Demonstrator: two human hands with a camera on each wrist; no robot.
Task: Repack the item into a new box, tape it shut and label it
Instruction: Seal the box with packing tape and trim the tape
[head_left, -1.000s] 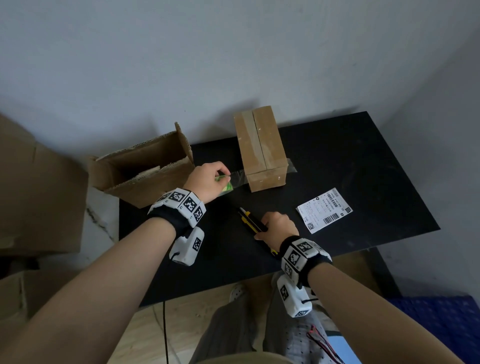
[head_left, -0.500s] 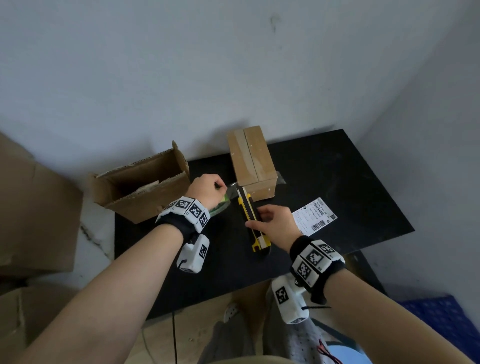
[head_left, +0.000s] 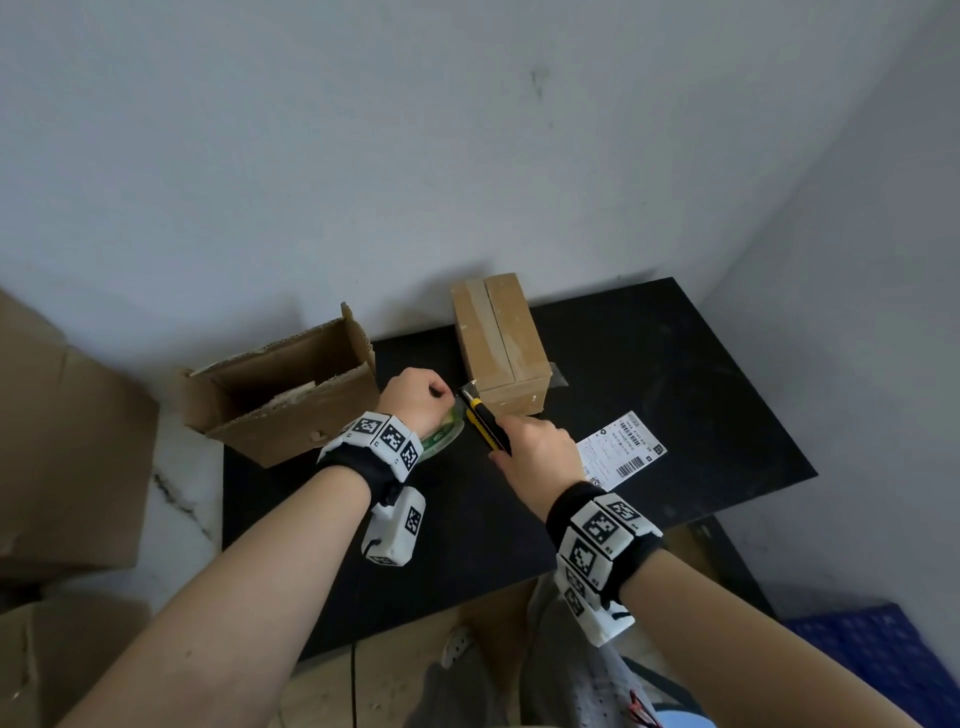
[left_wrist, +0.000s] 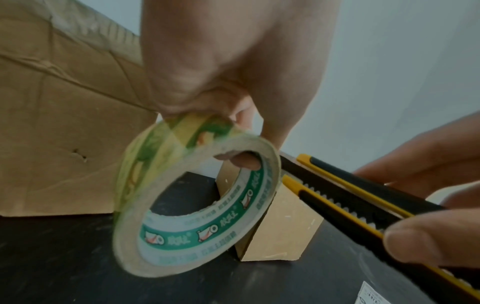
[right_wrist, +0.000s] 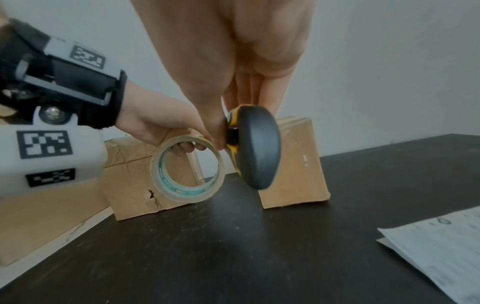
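A small closed cardboard box (head_left: 501, 345) stands on the black table (head_left: 675, 374), with clear tape along its top seam. My left hand (head_left: 415, 397) grips a roll of clear tape (left_wrist: 197, 205) with a green-printed core, held on edge just left of the box. My right hand (head_left: 535, 449) holds a yellow-and-black utility knife (head_left: 487, 423), its tip at the stretch of tape between roll and box. The knife (left_wrist: 363, 203) crosses behind the roll in the left wrist view. A white shipping label (head_left: 621, 449) lies flat to the right of my right hand.
An open, empty-looking cardboard box (head_left: 280, 395) sits at the table's left edge, overhanging it. Larger cardboard boxes (head_left: 62, 441) stand on the floor at the left. A blue crate (head_left: 872, 654) is on the floor at the right. A wall runs close behind the table.
My right hand lifted the knife off the table and brought it forward to the tape beside the box. The left hand kept hold of the roll. The head view tilted upward.
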